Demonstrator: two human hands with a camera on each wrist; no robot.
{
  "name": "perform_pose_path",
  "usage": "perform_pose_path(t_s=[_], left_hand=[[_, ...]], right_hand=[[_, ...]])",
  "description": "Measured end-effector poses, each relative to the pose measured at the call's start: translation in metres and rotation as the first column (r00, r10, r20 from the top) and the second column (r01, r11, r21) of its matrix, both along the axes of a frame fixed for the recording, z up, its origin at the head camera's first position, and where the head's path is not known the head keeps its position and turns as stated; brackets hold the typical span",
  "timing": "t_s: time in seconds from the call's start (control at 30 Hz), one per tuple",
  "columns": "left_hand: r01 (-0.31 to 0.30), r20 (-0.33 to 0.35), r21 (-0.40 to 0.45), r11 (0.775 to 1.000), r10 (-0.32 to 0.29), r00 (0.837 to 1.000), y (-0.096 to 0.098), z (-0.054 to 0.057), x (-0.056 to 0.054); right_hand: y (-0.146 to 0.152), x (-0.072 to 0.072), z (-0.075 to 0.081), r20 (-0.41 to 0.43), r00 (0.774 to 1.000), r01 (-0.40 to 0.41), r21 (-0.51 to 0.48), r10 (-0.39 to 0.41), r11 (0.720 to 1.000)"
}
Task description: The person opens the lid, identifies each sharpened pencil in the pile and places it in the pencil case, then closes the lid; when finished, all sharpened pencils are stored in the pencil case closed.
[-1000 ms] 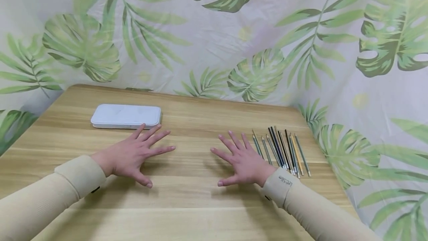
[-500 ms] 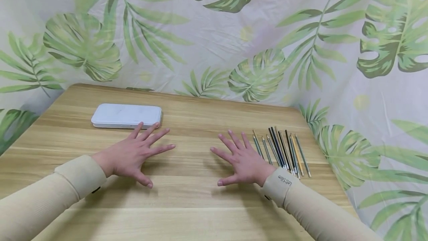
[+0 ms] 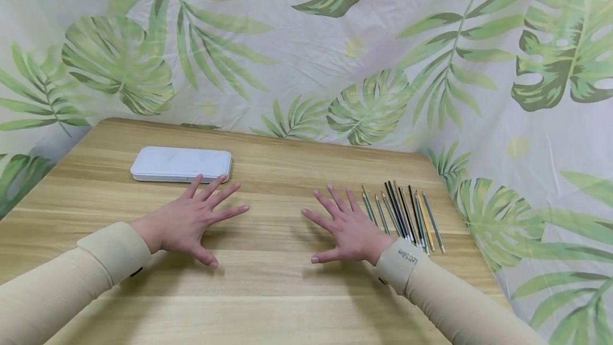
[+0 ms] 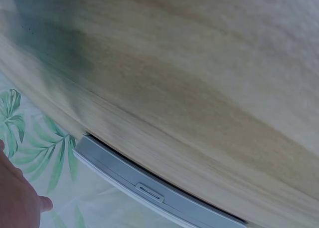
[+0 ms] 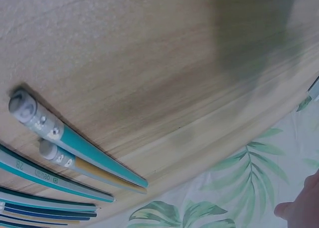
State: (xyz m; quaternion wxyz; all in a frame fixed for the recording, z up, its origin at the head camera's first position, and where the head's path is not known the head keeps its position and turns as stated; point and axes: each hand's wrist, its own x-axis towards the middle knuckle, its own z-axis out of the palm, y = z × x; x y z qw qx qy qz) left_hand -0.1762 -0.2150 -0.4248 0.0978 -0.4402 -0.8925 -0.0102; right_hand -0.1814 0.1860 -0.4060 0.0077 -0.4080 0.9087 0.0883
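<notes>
My left hand (image 3: 184, 222) is spread above the table with nothing in it. Two of its fingertips overlap the front edge of a white pencil case (image 3: 182, 164), whose lid is closed. The left wrist view shows the case's front side with its small latch (image 4: 149, 192). My right hand (image 3: 351, 230), likewise spread and holding nothing, hovers just left of several pencils (image 3: 413, 217). These lie side by side in green, dark blue, black and yellow, eraser ends toward me. In the right wrist view, the nearest green pencil (image 5: 84, 143) has a white eraser in a metal ferrule.
The wooden table (image 3: 268, 302) has rounded far corners. A pale curtain (image 3: 306, 57) printed with green leaves hangs behind it and along its right side. Wide beige sleeves (image 3: 112, 254) cover both wrists.
Both hands stay spread in nearly the same place. The left fingers shift very slightly, and the head view tilts a little. The pencil case and pencils have not moved.
</notes>
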Motion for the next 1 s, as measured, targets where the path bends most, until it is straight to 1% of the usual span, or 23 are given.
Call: perform_pose_path(t_s=[0.1, 0.23, 0.33, 0.4, 0.53, 0.63, 0.77, 0.87, 1.0], left_hand=[[-0.004, -0.004, 0.0, 1.0, 0.004, 1.0, -0.002, 0.0, 0.0], [-0.009, 0.015, 0.001, 1.0, 0.009, 1.0, -0.003, -0.001, 0.001], [-0.009, 0.024, 0.005, 1.0, 0.009, 1.0, -0.004, -0.001, 0.001], [-0.007, 0.014, 0.007, 1.0, 0.007, 1.0, -0.004, -0.002, 0.0], [-0.015, 0.021, 0.006, 1.0, 0.015, 1.0, -0.004, -0.002, 0.0], [-0.038, 0.039, -0.006, 0.999, 0.038, 0.999, -0.005, 0.001, 0.0], [-0.083, 0.066, -0.026, 0.996, 0.084, 0.994, -0.008, 0.007, 0.0], [-0.109, 0.082, -0.035, 0.993, 0.111, 0.99, -0.012, 0.011, -0.001], [-0.126, 0.081, -0.047, 0.991, 0.13, 0.988, -0.017, 0.013, -0.006]], right_hand=[[-0.001, -0.003, -0.002, -0.026, 1.0, -0.016, 0.013, 0.017, 1.0], [-0.004, -0.008, -0.002, -0.045, 0.999, -0.024, 0.038, 0.025, 0.999], [-0.006, -0.01, 0.0, -0.04, 0.999, -0.015, 0.045, 0.016, 0.999], [-0.006, -0.012, 0.0, -0.04, 0.999, -0.011, 0.046, 0.012, 0.999], [-0.007, -0.014, 0.0, -0.02, 1.0, -0.001, 0.04, 0.001, 0.999], [-0.008, -0.017, 0.0, -0.005, 1.0, 0.011, 0.033, -0.011, 0.999], [-0.015, -0.024, 0.001, -0.013, 0.999, 0.031, 0.04, -0.031, 0.999], [-0.024, -0.032, 0.002, -0.007, 0.999, 0.039, 0.033, -0.039, 0.999], [-0.037, -0.044, 0.005, 0.005, 0.999, 0.048, 0.008, -0.048, 0.999]])
